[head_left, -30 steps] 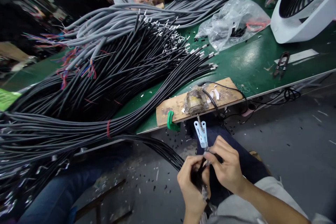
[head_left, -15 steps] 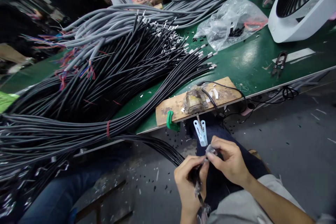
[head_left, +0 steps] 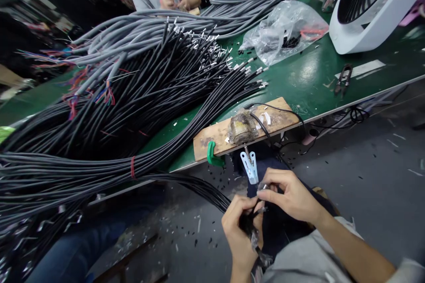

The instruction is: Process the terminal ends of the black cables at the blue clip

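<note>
The right hand (head_left: 292, 196) has swung its wrist nearer the front edge of the table (head_left: 310, 90), grip pinching a small silvery piece (head_left: 264, 187). The left hand (head_left: 236, 232) clasps black cables (head_left: 202, 186).

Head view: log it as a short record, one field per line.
Left hand: closed around black cables
Right hand: fingers pinching a small shiny piece, too small to identify
Clothespin: light blue, just in front of the wooden board
Clamp: green, at the board's left front edge
Red tie: around a black bundle
Grey cables: piled at the back of the bench
</note>
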`<state>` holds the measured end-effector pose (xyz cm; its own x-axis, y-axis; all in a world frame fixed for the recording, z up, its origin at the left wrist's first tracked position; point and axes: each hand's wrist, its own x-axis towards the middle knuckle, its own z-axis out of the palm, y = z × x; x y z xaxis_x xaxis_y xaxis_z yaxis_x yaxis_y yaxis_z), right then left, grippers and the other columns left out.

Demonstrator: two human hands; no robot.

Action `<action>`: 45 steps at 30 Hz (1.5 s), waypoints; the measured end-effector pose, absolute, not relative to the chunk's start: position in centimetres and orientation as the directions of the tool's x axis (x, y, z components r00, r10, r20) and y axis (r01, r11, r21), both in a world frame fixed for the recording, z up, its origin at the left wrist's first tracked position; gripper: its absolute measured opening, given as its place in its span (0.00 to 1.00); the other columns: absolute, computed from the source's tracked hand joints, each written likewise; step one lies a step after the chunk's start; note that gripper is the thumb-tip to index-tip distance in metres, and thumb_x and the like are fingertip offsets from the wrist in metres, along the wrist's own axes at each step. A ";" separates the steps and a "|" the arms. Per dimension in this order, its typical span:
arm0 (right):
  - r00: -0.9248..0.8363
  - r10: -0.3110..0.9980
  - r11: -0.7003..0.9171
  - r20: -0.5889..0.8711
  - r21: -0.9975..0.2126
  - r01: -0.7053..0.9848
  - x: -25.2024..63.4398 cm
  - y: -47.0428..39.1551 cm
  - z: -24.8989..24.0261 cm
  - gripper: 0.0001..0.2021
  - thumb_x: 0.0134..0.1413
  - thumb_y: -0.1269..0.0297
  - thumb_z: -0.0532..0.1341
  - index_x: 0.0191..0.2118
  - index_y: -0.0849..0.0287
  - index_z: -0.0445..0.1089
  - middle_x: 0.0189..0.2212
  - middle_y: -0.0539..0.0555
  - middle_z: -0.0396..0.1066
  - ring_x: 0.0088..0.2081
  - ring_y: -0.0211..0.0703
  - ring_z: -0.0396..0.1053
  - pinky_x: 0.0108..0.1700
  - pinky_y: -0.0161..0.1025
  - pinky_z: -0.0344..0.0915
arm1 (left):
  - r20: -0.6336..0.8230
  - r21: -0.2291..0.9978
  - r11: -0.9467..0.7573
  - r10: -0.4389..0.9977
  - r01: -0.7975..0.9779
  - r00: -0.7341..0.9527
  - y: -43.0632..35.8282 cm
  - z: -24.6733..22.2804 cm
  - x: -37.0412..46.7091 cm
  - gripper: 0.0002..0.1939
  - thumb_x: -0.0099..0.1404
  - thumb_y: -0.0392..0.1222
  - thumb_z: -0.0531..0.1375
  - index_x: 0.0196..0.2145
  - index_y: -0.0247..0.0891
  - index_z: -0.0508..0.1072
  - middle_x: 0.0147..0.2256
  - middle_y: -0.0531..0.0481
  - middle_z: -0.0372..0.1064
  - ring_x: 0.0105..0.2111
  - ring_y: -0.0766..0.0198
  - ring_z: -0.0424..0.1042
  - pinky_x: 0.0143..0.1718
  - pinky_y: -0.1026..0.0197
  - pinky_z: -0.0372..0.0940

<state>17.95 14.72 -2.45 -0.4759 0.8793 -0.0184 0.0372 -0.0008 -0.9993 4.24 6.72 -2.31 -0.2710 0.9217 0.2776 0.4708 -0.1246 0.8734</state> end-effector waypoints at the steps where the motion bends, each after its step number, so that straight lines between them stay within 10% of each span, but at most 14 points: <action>1: -0.434 0.900 -0.031 -0.027 -1.000 -0.001 17.5 14.4 -2.6 0.11 0.49 0.60 0.67 0.24 0.61 0.71 0.22 0.49 0.62 0.26 0.37 0.58 0.28 0.34 0.55 | 0.266 0.875 -0.117 0.927 0.469 -0.265 6.8 -2.3 4.3 0.05 0.60 0.35 0.61 0.27 0.36 0.70 0.23 0.54 0.62 0.21 0.68 0.63 0.22 0.68 0.57; 7: -0.400 0.881 -0.456 -0.251 -0.672 -0.583 14.0 11.9 -3.9 0.15 0.43 0.53 0.70 0.24 0.61 0.72 0.22 0.49 0.63 0.26 0.36 0.59 0.31 0.34 0.58 | 0.258 0.880 -0.060 0.893 0.471 -0.368 7.2 -2.9 4.4 0.09 0.60 0.40 0.61 0.25 0.37 0.67 0.19 0.58 0.59 0.18 0.71 0.60 0.22 0.69 0.57; 11: -0.512 0.803 -0.595 -0.306 -0.468 -0.653 13.6 11.9 -4.2 0.15 0.39 0.54 0.72 0.27 0.60 0.73 0.23 0.50 0.66 0.24 0.36 0.60 0.28 0.33 0.60 | 0.189 0.911 -0.012 0.901 0.412 -0.390 7.2 -3.3 4.2 0.10 0.63 0.41 0.59 0.25 0.37 0.68 0.19 0.58 0.60 0.16 0.71 0.60 0.19 0.69 0.56; 17: -0.377 0.922 -0.266 -0.090 -0.855 -0.445 15.8 13.8 -4.2 0.13 0.56 0.57 0.63 0.28 0.62 0.70 0.24 0.48 0.63 0.27 0.33 0.61 0.31 0.30 0.61 | 0.219 0.882 -0.095 0.950 0.461 -0.223 7.2 -2.5 3.6 0.18 0.67 0.36 0.54 0.19 0.36 0.66 0.15 0.57 0.58 0.15 0.71 0.60 0.19 0.68 0.54; 24: -0.371 0.926 -0.219 -0.076 -0.906 -0.362 16.0 13.8 -3.1 0.18 0.46 0.62 0.71 0.39 0.56 0.63 0.29 0.50 0.77 0.32 0.40 0.75 0.36 0.34 0.71 | 0.139 0.894 0.004 0.948 0.448 -0.286 6.7 -3.3 3.4 0.16 0.67 0.38 0.55 0.21 0.37 0.67 0.18 0.56 0.61 0.17 0.70 0.64 0.20 0.68 0.56; 29: 0.078 0.954 0.282 0.290 -0.954 0.104 15.0 10.3 -4.5 0.13 0.48 0.74 0.68 0.39 0.55 0.67 0.30 0.50 0.78 0.28 0.39 0.76 0.34 0.31 0.72 | 0.193 0.892 0.041 0.866 0.450 -0.462 6.6 -3.3 4.3 0.14 0.65 0.40 0.57 0.22 0.36 0.67 0.18 0.56 0.62 0.17 0.70 0.63 0.19 0.68 0.56; 36: -0.159 0.967 0.191 0.197 -0.980 -0.052 16.0 12.0 -4.1 0.15 0.57 0.64 0.62 0.50 0.57 0.65 0.36 0.54 0.71 0.35 0.41 0.71 0.38 0.36 0.70 | 0.152 0.938 -0.009 0.908 0.345 -0.391 7.3 -2.6 3.9 0.16 0.66 0.39 0.56 0.20 0.36 0.66 0.15 0.58 0.58 0.14 0.72 0.59 0.18 0.68 0.54; 45: -0.572 0.665 0.569 0.480 -0.822 -0.029 16.7 14.5 -2.3 0.21 0.65 0.63 0.52 0.20 0.61 0.67 0.17 0.53 0.65 0.24 0.40 0.59 0.28 0.39 0.55 | 0.003 0.934 0.019 0.998 0.356 -0.060 7.4 -2.2 1.1 0.20 0.69 0.43 0.54 0.19 0.35 0.67 0.15 0.56 0.57 0.16 0.71 0.58 0.20 0.66 0.52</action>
<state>16.67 14.55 -2.34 -0.5721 0.6651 0.4800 -0.0286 0.5687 -0.8220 1.14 7.37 -2.23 -0.0602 0.9982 0.0031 0.3559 0.0186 0.9344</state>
